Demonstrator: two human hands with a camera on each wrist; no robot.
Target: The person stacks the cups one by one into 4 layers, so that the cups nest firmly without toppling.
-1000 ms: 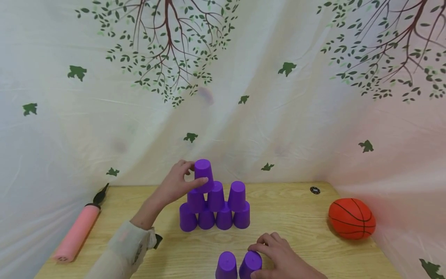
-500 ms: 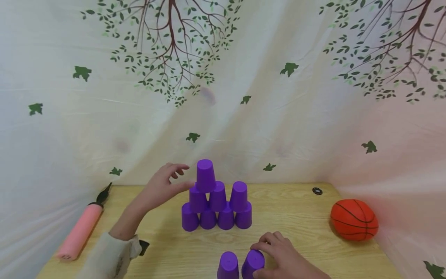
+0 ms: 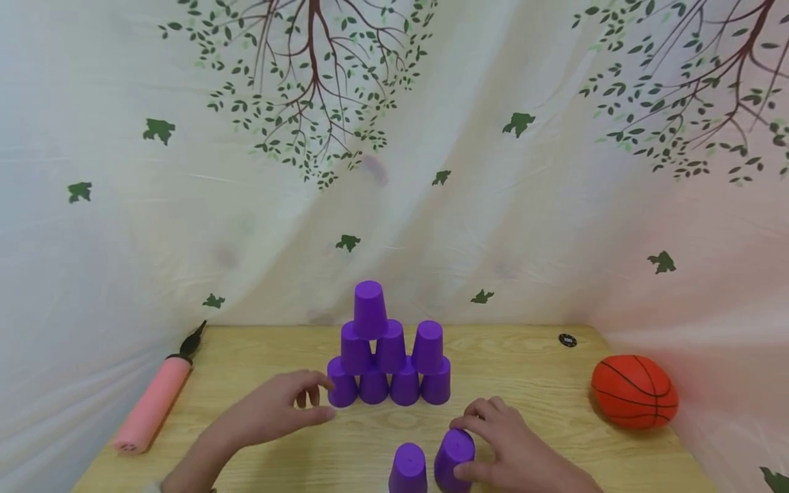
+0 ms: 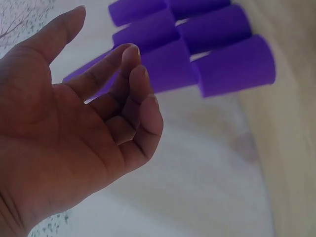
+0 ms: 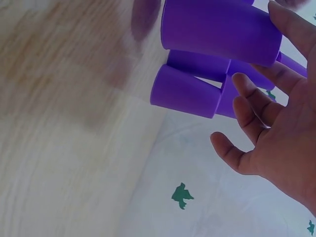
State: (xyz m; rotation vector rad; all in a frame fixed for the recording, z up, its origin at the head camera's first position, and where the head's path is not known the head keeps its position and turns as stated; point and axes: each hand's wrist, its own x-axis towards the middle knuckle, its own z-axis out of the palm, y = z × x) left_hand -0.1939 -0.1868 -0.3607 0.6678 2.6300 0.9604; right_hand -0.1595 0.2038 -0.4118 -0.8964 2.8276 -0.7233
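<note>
Upside-down purple cups make a stepped stack on the wooden table (image 3: pixel 511 370): a bottom row of several cups (image 3: pixel 373 387), a middle row of three (image 3: pixel 355 348), and one top cup (image 3: pixel 370 309) above the left pair. My left hand (image 3: pixel 277 407) hovers left of the bottom row, fingers loosely bent and holding nothing; in the left wrist view its palm (image 4: pixel 74 128) shows bare. Near the front, my right hand (image 3: pixel 511 441) pinches a purple cup (image 3: pixel 455 462) between thumb and fingers, the cup leaning slightly. Beside it stands another purple cup (image 3: pixel 408 469), its base cut off.
A pink hand pump (image 3: pixel 157 404) with a black nozzle lies along the left side. On the right rests an orange basketball (image 3: pixel 635 392), and a black chip (image 3: pixel 568 340) lies near the back edge. A white curtain (image 3: pixel 277 239) with leaf prints hangs behind the table.
My left hand has let go of the top cup and moved down and left to the bottom row. My right hand has lifted slightly with its cup, which keeps its pinch.
</note>
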